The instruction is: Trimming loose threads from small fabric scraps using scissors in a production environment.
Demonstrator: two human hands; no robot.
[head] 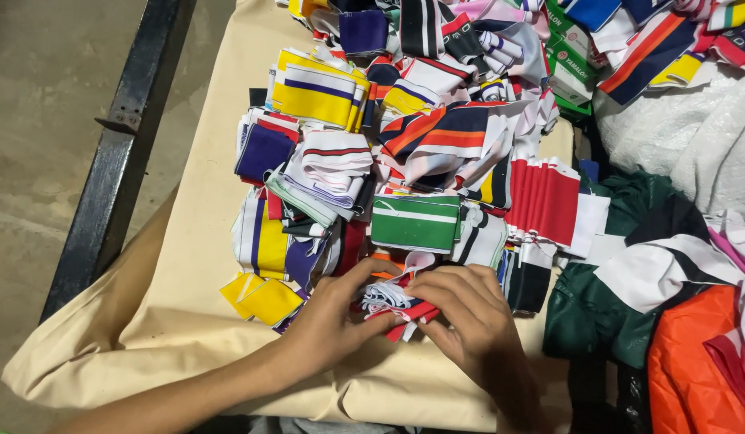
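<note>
Beige cloth (188,265) carries striped fabric bundles: green with white lines (415,223), yellow with purple band (316,92), solid red (543,201). The bundle (392,301) at the near edge appears red and white.

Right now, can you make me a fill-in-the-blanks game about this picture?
1. Both hands hold a small bundle of red and ____ strips.
2. The folded stack just above the hands is ____ with white stripes.
3. The pile lies on a ____ cloth.
4. The yellow pieces lie beside the ____ hand.

Missing words: white; green; beige; left
</note>
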